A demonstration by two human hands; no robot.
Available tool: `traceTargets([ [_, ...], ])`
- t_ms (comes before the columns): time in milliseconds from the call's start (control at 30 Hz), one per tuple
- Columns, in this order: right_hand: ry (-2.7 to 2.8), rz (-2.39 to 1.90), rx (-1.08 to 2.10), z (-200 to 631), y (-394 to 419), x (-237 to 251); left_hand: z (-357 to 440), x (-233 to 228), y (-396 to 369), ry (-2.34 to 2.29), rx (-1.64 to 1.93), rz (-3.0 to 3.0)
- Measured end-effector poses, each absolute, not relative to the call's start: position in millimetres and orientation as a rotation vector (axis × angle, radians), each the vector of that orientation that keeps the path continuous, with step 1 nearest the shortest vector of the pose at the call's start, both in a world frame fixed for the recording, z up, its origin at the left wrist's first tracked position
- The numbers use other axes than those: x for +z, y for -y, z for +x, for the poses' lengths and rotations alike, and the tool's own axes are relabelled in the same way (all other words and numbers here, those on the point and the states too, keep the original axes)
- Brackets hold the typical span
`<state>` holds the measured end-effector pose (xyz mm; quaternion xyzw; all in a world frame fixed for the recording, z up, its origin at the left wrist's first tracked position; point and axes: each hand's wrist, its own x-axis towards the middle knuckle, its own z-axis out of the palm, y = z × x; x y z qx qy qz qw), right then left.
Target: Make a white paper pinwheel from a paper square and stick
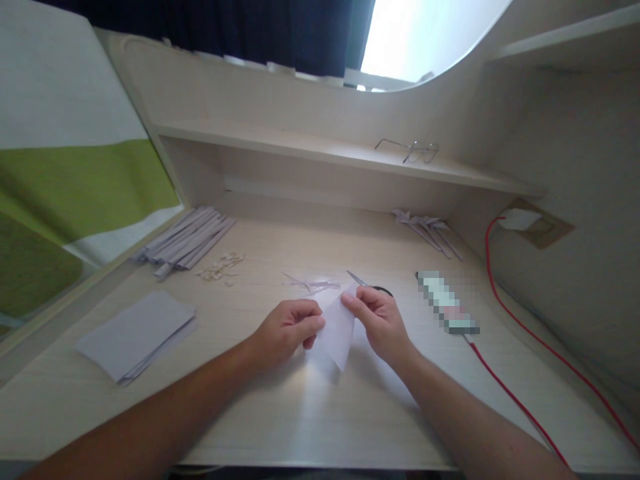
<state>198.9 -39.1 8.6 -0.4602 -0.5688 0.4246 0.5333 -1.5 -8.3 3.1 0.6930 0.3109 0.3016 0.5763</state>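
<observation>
No writing can be read anywhere; the small flat device (447, 303) toward the desk's right edge is blurred out. The folded white paper (336, 328) is held just above the desk (300, 413), midway between its side edges and nearer the front edge, its long axis running from an upper point down toward the front edge. The left hand (287, 330) pinches its left edge, and the right hand (381, 319) pinches the top corner, with scissors (370, 285) just behind it.
</observation>
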Motion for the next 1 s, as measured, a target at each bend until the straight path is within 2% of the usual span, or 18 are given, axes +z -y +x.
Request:
traceTargets([
  [400, 1.274, -1.012, 1.110, 201.2, 39.7, 10.8, -2.8, -2.7, 3.3, -0.760, 0.682, 1.421],
  [1000, 1.320, -1.058, 1.085, 203.3, 34.5, 6.8, -2.5, -3.7, -1.6, -0.703, 0.858, 1.482],
])
